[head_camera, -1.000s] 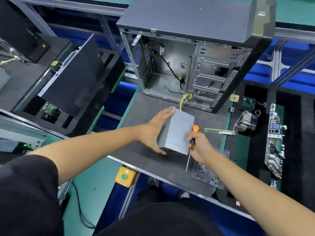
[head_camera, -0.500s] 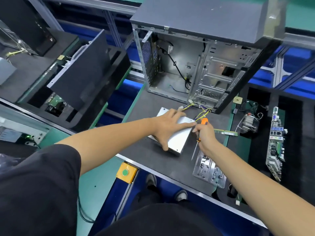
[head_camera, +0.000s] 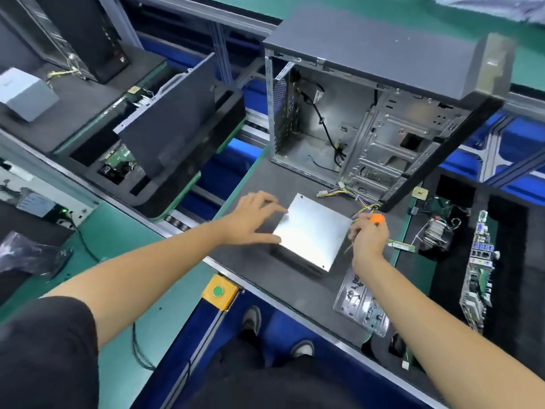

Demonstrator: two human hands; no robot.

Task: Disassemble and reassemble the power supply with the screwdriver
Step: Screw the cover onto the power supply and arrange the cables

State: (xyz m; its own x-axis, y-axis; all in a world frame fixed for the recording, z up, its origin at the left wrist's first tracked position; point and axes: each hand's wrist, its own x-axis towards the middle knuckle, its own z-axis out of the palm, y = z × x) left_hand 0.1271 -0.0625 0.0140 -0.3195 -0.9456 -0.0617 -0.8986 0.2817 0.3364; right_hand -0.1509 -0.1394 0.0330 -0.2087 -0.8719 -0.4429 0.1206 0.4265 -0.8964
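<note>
The silver power supply (head_camera: 312, 231) lies flat on the dark mat, its broad shiny face up and its yellow cable bundle (head_camera: 354, 196) trailing toward the case. My left hand (head_camera: 253, 219) hovers at its left edge with fingers spread, thumb near the front-left corner. Just right of the box, my right hand (head_camera: 368, 237) grips the orange-handled screwdriver (head_camera: 377, 218), whose shaft points down and left toward the box's right edge.
An open computer case (head_camera: 383, 119) stands behind the power supply. A clear parts tray (head_camera: 359, 302) lies at the front right, a memory stick (head_camera: 401, 245) and motherboard (head_camera: 477, 273) further right. A yellow button box (head_camera: 219, 291) sits at the bench's front edge.
The power supply went from standing on edge to lying flat. My left hand slid off its top to the left edge. The view shifted as my head moved.
</note>
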